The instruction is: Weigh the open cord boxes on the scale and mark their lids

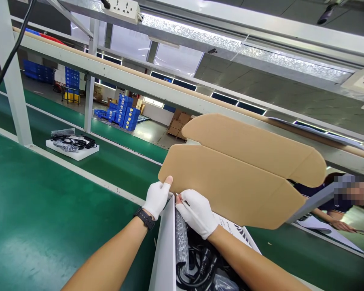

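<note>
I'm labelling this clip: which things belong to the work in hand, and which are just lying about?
In hand: left hand and right hand at the brown cardboard lid flap of the white box; black cables inside.

Lying about: white foam tray, blue crates.

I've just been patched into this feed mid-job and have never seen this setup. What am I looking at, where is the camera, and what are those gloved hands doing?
There is no machine here: a person works with two white-gloved hands, and the one camera sits on their head, looking forward and down. The surface is a green belt under a metal frame. In front of them is a white box with a brown cardboard lid standing open; black cables lie inside. The left hand, with a watch at the wrist, grips the lid's near corner. The right hand rests at the box's edge beside it; whether it holds anything is unclear. Farther left lies a white tray with more cables. Another person works at right.
</note>
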Tool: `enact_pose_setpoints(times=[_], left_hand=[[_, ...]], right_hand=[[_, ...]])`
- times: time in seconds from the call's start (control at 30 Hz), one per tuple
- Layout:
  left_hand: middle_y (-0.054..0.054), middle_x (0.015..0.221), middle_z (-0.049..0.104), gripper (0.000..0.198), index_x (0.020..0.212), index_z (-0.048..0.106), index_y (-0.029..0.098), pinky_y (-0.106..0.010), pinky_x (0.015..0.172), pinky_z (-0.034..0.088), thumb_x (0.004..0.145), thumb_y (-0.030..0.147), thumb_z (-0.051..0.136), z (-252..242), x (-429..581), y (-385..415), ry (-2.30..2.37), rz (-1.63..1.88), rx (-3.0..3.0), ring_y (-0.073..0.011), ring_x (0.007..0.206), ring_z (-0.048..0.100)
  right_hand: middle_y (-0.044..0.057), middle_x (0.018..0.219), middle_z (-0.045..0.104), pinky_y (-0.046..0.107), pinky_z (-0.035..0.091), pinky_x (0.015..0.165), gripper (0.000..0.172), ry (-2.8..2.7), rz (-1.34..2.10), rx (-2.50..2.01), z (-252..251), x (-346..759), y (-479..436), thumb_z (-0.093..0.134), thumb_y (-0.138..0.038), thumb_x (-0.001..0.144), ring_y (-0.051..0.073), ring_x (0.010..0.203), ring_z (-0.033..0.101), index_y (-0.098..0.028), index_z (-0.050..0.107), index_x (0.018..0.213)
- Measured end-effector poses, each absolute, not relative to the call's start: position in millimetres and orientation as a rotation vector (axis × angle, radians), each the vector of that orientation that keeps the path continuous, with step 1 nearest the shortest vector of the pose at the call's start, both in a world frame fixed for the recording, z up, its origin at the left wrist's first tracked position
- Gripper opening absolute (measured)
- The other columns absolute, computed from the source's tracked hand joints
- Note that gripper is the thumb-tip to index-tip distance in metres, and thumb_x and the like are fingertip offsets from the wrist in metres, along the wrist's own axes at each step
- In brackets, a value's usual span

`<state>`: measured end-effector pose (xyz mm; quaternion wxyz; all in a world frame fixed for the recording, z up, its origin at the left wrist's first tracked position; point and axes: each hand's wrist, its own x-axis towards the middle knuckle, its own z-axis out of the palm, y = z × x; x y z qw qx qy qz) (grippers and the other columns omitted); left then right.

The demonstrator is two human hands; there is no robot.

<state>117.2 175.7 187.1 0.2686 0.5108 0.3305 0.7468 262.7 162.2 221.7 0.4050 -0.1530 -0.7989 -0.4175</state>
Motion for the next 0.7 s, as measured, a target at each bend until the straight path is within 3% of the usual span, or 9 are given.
enact_pose_setpoints(times=[0.2, 0.3, 0.43, 0.5, 0.6, 0.7], left_hand=[[-0.011, 0.074, 0.063, 0.069, 0.070, 0.054, 0.009, -0.026, 0.069, 0.051, 0.078, 0.077, 0.046, 192, 116, 168, 0.847, 1.967, 1.339, -0.0155, 0.069, 0.063], [-0.012, 0.080, 0.065, 0.061, 0.078, 0.058, 0.007, -0.026, 0.069, 0.054, 0.081, 0.067, 0.053, 195, 111, 162, 0.807, 1.929, 1.297, -0.0175, 0.074, 0.065], [-0.010, 0.103, 0.065, 0.063, 0.102, 0.063, 0.009, -0.028, 0.082, 0.054, 0.081, 0.067, 0.052, 191, 102, 151, 0.870, 1.877, 1.372, -0.0181, 0.089, 0.066], [-0.004, 0.116, 0.062, 0.065, 0.111, 0.062, 0.017, -0.029, 0.094, 0.050, 0.078, 0.071, 0.053, 180, 97, 143, 0.951, 1.827, 1.491, -0.0183, 0.100, 0.063], [-0.001, 0.120, 0.061, 0.070, 0.111, 0.063, 0.022, -0.033, 0.108, 0.042, 0.071, 0.079, 0.053, 151, 90, 130, 1.152, 1.708, 1.663, -0.0218, 0.113, 0.058], [0.004, 0.118, 0.062, 0.053, 0.101, 0.067, 0.030, -0.034, 0.112, 0.039, 0.068, 0.070, 0.060, 124, 82, 126, 1.272, 1.580, 1.671, -0.0248, 0.124, 0.052]], right_hand=[[0.002, 0.070, 0.062, 0.024, 0.045, 0.060, 0.026, -2.109, -0.327, -0.666, 244, 268, 144, 0.054, -0.040, 0.082, 0.011, 0.062, 0.057, -0.015, 0.061, 0.077], [0.006, 0.082, 0.066, 0.024, 0.050, 0.062, 0.042, -2.046, -0.059, -0.634, 266, 286, 116, 0.052, -0.051, 0.087, 0.012, 0.068, 0.061, -0.012, 0.062, 0.101], [0.010, 0.088, 0.067, 0.024, 0.052, 0.061, 0.059, -1.857, -0.108, -0.638, 271, 345, 77, 0.047, -0.059, 0.089, 0.012, 0.067, 0.062, -0.009, 0.055, 0.120], [0.009, 0.093, 0.067, 0.026, 0.053, 0.069, 0.060, -1.718, -0.188, -0.748, 251, 384, 68, 0.048, -0.061, 0.088, 0.013, 0.073, 0.063, -0.011, 0.056, 0.121], [0.008, 0.104, 0.065, 0.035, 0.052, 0.082, 0.068, -1.451, -0.081, -0.945, 193, 435, 65, 0.050, -0.067, 0.083, 0.018, 0.088, 0.062, -0.015, 0.054, 0.125], [0.011, 0.121, 0.059, 0.041, 0.048, 0.096, 0.080, -1.300, 0.233, -1.041, 129, 456, 67, 0.054, -0.074, 0.075, 0.025, 0.110, 0.057, -0.014, 0.050, 0.128]])
